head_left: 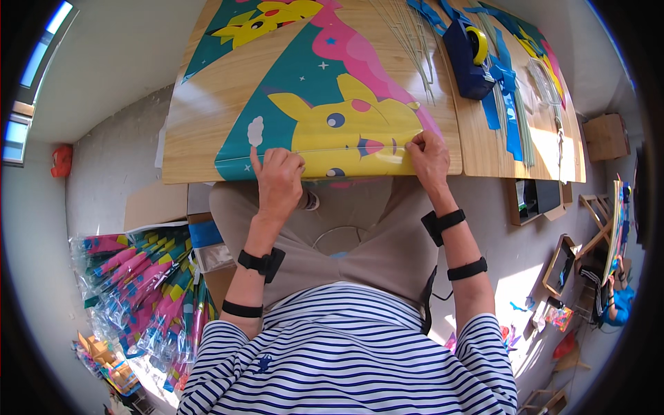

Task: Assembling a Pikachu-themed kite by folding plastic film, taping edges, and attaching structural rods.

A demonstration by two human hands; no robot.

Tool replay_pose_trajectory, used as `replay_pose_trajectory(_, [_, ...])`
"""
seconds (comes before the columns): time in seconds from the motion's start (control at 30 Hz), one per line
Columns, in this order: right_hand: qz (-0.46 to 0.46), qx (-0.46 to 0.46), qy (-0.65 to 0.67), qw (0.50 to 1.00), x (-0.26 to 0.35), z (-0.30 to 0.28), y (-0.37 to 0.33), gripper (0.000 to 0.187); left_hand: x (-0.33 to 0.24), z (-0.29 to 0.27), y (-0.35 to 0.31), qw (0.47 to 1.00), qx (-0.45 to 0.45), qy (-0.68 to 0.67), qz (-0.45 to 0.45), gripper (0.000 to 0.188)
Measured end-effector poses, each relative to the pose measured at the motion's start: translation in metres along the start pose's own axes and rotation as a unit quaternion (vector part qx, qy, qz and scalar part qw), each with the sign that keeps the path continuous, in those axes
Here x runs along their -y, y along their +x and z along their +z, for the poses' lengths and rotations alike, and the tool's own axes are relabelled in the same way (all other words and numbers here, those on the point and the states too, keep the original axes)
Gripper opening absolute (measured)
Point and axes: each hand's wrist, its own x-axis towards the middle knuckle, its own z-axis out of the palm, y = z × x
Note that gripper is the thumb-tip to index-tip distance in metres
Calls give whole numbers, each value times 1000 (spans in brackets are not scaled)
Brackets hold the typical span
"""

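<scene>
In front of me a triangular kite sheet (360, 117), green, pink and yellow with a cartoon face, lies with its long side along the table's near edge. A thin pale line, like a rod or a fold, crosses it near that side. My left hand (279, 181) is on the left part of this side, index finger stretched onto the green area and the other fingers curled at the sheet's edge. Toward the right corner, my right hand (430, 160) pinches the sheet between thumb and fingers. Whether a rod is also in either grip is hidden.
Another printed sheet (266, 24) lies at the far left of the wooden table (214, 104). Thin sticks (408, 34), a blue tape dispenser (465, 59) and blue strips (510, 104) are at the right. Bagged colourful kites (149, 290) are piled at lower left.
</scene>
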Motion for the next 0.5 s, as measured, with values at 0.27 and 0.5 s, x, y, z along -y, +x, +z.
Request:
replay_pose_trajectory(0.27, [14, 14, 10, 1000, -1, 0, 1, 14, 1, 0, -3, 1000, -1, 9, -3, 5])
replay_pose_trajectory(0.5, [24, 7, 2, 1000, 0, 1, 1, 12, 1, 0, -5, 1000, 11, 9, -5, 2])
